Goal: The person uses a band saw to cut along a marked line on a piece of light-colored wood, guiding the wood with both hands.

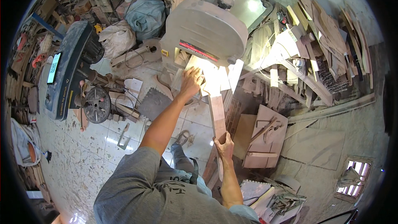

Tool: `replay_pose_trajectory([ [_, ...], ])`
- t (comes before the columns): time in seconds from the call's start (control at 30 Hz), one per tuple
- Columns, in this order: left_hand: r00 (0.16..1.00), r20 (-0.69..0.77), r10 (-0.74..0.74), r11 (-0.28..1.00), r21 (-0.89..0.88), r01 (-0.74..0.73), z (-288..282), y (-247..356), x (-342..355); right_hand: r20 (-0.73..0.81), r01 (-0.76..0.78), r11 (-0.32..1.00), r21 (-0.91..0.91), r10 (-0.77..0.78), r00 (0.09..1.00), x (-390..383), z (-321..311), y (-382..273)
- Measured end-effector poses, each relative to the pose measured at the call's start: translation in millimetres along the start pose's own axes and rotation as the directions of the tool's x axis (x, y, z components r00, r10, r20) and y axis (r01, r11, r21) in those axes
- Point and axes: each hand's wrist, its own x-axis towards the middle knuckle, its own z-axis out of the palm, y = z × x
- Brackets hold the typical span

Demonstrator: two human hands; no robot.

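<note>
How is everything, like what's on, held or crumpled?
Wooden piece, held, one end at the saw.
Right hand, gripping the wooden piece.
Left hand, close to the saw, grip unclear.
Saw, running or stopped: can't tell.
Phone-like screen, lit.
Pale sack, crumpled.

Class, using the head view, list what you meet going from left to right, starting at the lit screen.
Lit screen → round slotted metal plate → left hand → right hand, gripping a long wooden bar → pale board → barred window.
</note>
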Motion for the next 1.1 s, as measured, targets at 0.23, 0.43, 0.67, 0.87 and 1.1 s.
replay_pose_trajectory([
  [0.23, 0.997, 0.053, -0.051, 0.999, -0.006, 0.051, -2, 0, 4, 0.023, -0.028, 1.000, 0.009, 0.028, 0.999, 2, 2, 1],
  [0.43, 0.997, 0.058, -0.047, 0.999, 0.005, 0.047, 0, -1, 6, 0.015, -0.029, 0.999, 0.016, 0.029, 0.999, 2, 2, -2],
  [0.67, 0.997, 0.070, -0.040, 0.999, 0.010, 0.039, 1, -2, 8, 0.012, -0.035, 0.999, 0.041, 0.034, 0.999, 3, 1, -7],
  [0.87, 0.997, 0.072, -0.035, 0.999, 0.011, 0.034, 2, -5, 8, 0.027, -0.070, 0.997, 0.023, 0.069, 0.997, 3, -1, -7],
  [1.1, 0.992, 0.106, -0.062, 0.998, 0.010, 0.062, 1, -4, 11, 0.061, -0.101, 0.995, -0.018, 0.102, 0.993, 11, -12, -2],
])
